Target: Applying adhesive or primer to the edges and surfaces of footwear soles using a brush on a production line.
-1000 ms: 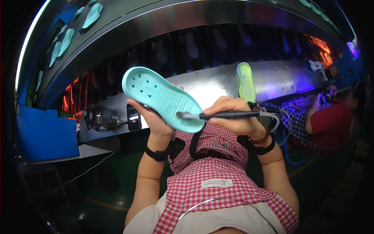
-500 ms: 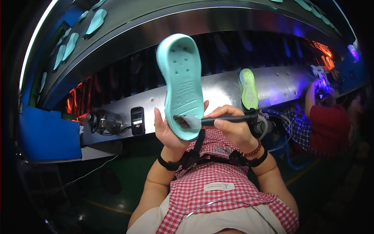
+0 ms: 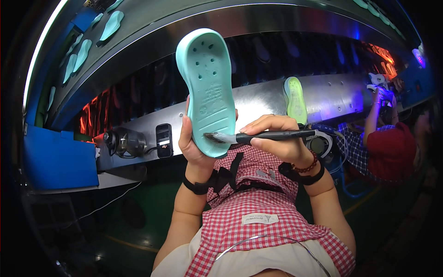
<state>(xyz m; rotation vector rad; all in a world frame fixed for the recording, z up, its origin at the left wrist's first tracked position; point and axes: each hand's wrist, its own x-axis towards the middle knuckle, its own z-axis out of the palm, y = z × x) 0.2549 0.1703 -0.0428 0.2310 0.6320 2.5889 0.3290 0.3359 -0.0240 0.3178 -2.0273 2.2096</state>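
Holding a teal clog sole [image 3: 208, 92] upright in front of the chest, left hand [image 3: 196, 141] wrapped closed around its lower end. Gripping a black-handled brush [image 3: 267, 136] in the closed right hand [image 3: 277, 141], bristles touching the sole's lower edge just beside the left thumb.

Probably best keeping the sole steady and tilted toward the light, dragging the bristles in short even strokes along the rim, avoiding the small holes near the top, and keeping the left thumb out of the wet patch.

Standing behind: a curved metal conveyor housing [image 3: 258, 99] with a lime-green sole [image 3: 295, 99] propped against it, more teal soles [image 3: 113, 25] riding the upper track at left, a small dark switch box [image 3: 163, 140] and a motor-like fitting [image 3: 122, 142] on the panel, a blue bin [image 3: 60, 159] at left. Working close at right: another person in a red top [image 3: 390, 154], arm raised toward the line, possibly crowding the right elbow.
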